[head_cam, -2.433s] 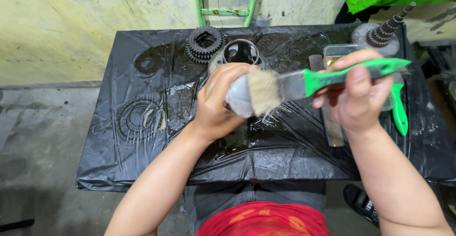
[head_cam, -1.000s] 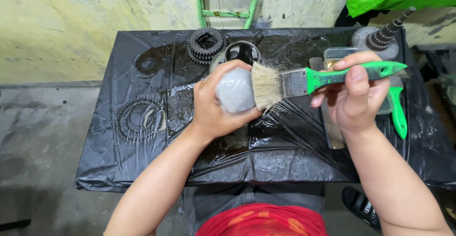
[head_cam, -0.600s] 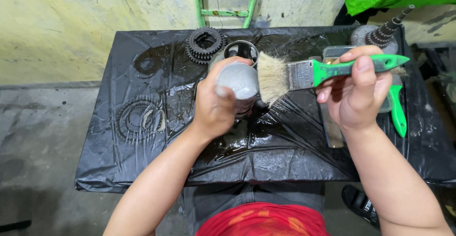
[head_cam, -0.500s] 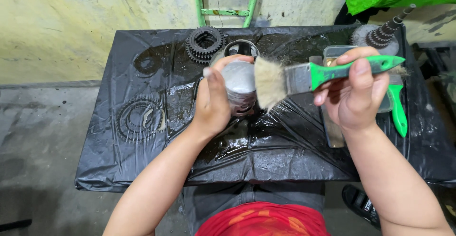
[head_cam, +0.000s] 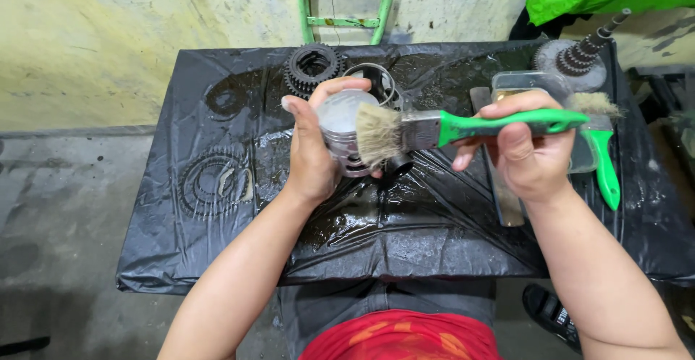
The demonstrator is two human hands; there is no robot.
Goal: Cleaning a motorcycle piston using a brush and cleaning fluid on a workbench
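My left hand (head_cam: 313, 153) grips a silver metal piston (head_cam: 340, 124), held upright above the black plastic sheet (head_cam: 405, 244) that covers the table. My right hand (head_cam: 532, 153) holds a flat paintbrush with a green handle (head_cam: 507, 122). Its pale bristles (head_cam: 376, 134) press against the piston's right side. Both hands hover over the wet middle of the sheet.
A black toothed gear (head_cam: 313, 67) and a metal ring (head_cam: 373, 81) lie at the back of the sheet. A clear plastic tray (head_cam: 579, 153), a second green-handled brush (head_cam: 604, 175), a flat metal bar (head_cam: 503, 193) and a geared shaft (head_cam: 579, 56) are at the right. A green metal frame (head_cam: 346, 1) stands behind.
My left hand has turned the piston from top-facing to upright. The brush has swept back and forth over it and now rests on its side.
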